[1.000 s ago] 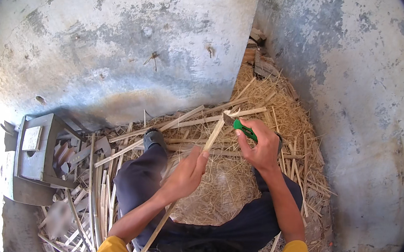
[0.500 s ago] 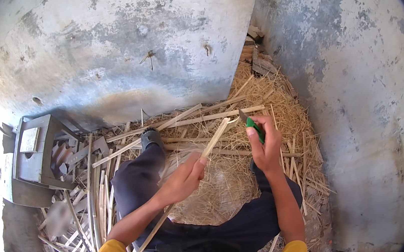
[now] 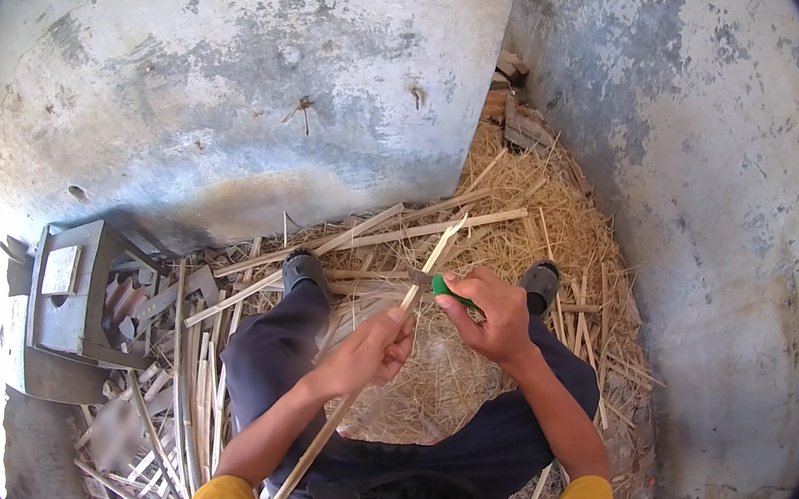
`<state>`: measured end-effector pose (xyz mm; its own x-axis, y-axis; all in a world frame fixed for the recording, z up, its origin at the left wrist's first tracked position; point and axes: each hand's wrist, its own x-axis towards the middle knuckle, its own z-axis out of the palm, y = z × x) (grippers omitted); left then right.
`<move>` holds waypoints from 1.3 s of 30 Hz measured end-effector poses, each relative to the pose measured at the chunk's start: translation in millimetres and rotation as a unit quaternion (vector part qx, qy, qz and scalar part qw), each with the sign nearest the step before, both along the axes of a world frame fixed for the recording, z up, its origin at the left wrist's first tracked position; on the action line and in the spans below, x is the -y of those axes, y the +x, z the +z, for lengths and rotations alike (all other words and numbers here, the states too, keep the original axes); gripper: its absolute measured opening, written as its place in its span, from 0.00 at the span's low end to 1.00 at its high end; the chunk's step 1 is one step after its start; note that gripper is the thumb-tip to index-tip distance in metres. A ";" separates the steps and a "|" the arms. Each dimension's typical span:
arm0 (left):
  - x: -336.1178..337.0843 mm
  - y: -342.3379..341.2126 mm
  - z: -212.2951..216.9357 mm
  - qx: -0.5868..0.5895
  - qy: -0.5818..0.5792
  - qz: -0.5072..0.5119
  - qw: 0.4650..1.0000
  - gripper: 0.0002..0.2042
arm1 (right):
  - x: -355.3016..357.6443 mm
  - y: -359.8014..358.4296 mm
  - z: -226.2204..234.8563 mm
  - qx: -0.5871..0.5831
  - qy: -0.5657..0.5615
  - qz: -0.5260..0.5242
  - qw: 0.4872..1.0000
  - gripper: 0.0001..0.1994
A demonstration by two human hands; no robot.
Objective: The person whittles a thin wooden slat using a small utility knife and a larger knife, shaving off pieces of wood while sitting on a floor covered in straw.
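My left hand (image 3: 370,351) is closed around a long pale strip of split wood, perhaps bamboo (image 3: 325,434). The strip slants from my lap up past my fingers, and its upper end looks splintered, with a thin curl at the tip. My right hand (image 3: 491,314) grips a knife by its green handle (image 3: 455,293). The short dark blade lies against the strip, just above my left fingers. Both hands are over the floor between my spread legs.
Straw-like shavings (image 3: 534,206) cover the floor ahead. Long strips (image 3: 191,404) lie piled at the left, beside a grey box-like wooden frame (image 3: 70,289). Worn plaster walls (image 3: 273,64) rise ahead and at the right. My shoes (image 3: 541,279) rest among the shavings.
My right hand has brought the knife down and left, from the strip's tip to near my left hand. My left hand stays closed on the strip.
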<state>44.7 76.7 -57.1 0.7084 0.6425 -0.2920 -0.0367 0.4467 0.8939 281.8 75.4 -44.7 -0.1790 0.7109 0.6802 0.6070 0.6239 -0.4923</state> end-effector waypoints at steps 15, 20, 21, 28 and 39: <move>-0.4 0.5 7.2 0.008 -0.039 -0.021 0.999 0.23 | 2.1 2.0 2.2 0.033 0.014 -0.026 0.999 0.11; -2.6 -2.5 7.6 0.018 -0.073 -0.033 0.997 0.22 | -0.2 5.8 1.9 0.048 0.028 -0.039 0.998 0.11; -2.3 -2.0 8.3 0.016 -0.074 -0.032 0.997 0.22 | -0.5 6.8 2.1 0.052 0.034 -0.041 0.997 0.11; -1.0 -0.8 13.0 -0.002 -0.049 -0.029 0.998 0.23 | -9.5 13.4 -2.6 0.056 0.086 -0.082 0.991 0.12; -4.9 -1.1 15.3 -0.048 -0.011 -0.014 0.999 0.25 | -17.2 19.1 9.8 0.045 0.060 -0.125 0.989 0.12</move>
<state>43.6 81.6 -41.8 0.6940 0.6157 -0.3732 0.0614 0.4658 0.8827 301.0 92.6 -35.0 -0.0712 0.6553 0.7520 0.7884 0.4989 -0.3600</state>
